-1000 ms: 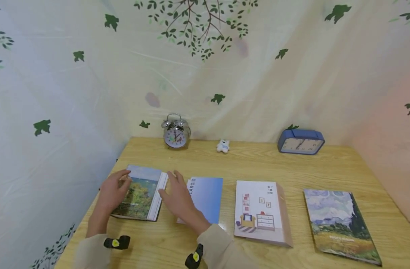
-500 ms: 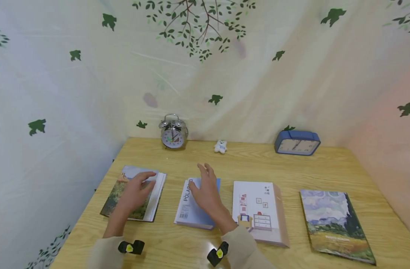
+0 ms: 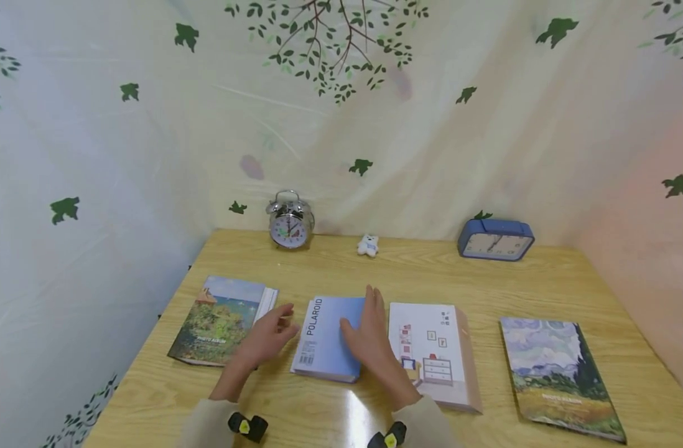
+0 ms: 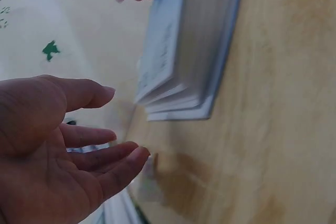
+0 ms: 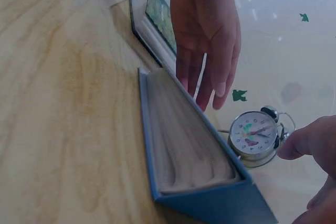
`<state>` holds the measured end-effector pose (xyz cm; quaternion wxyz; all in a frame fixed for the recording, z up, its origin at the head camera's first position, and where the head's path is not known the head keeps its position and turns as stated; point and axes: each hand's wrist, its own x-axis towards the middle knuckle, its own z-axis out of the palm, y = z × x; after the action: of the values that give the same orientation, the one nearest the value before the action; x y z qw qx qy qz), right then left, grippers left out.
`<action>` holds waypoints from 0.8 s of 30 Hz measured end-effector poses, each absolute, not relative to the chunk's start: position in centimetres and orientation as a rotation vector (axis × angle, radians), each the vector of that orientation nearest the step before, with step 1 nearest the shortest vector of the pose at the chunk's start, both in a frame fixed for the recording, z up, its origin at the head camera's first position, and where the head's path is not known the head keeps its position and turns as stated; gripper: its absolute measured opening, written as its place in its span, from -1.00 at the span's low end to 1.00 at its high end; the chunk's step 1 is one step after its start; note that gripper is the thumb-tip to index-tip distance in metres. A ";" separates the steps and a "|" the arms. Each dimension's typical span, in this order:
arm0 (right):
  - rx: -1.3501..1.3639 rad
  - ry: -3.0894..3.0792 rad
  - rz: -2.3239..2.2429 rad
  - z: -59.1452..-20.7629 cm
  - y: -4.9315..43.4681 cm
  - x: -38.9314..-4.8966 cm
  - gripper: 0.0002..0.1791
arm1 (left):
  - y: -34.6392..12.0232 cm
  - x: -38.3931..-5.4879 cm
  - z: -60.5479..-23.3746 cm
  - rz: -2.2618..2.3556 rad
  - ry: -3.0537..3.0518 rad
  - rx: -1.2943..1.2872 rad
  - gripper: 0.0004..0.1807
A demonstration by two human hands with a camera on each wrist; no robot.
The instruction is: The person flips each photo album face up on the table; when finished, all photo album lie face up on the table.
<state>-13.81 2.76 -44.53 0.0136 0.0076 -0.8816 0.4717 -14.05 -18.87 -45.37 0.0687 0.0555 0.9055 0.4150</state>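
Note:
A blue album (image 3: 326, 336) marked POLAROID lies flat on the table between my hands. My left hand (image 3: 265, 339), fingers loosely bent, hovers by its left edge and partly covers the landscape photo album (image 3: 221, 320). Along the blue album's right edge is my right hand (image 3: 371, 330), thumb spread over the cover and fingers extended. The left wrist view has the left hand (image 4: 58, 150) apart from the blue album (image 4: 202, 40). In the right wrist view, the right thumb (image 5: 304, 142) is clear of the album's corner (image 5: 210, 205). Neither hand holds anything.
To the right lie a white album (image 3: 431, 348) with a furniture drawing and a painted-landscape photo album (image 3: 560, 379). A silver alarm clock (image 3: 289, 227), a small white bear (image 3: 367, 245) and a blue clock (image 3: 495, 241) stand along the table's back by the curtain.
Both hands have moved right, away from the landscape album on the left, to either side of the blue album. The albums appear to stay in place.

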 end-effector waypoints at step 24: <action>0.000 -2.705 1.789 -46.9 4.7 -12.2 -0.27 | -15.7 -14.2 -46.6 1.219 2.780 0.250 -0.46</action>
<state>-12.19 4.66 -46.92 -0.0506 0.0002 -0.8330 0.5510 -14.15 -15.73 -46.58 0.0479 0.0821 0.9117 0.3998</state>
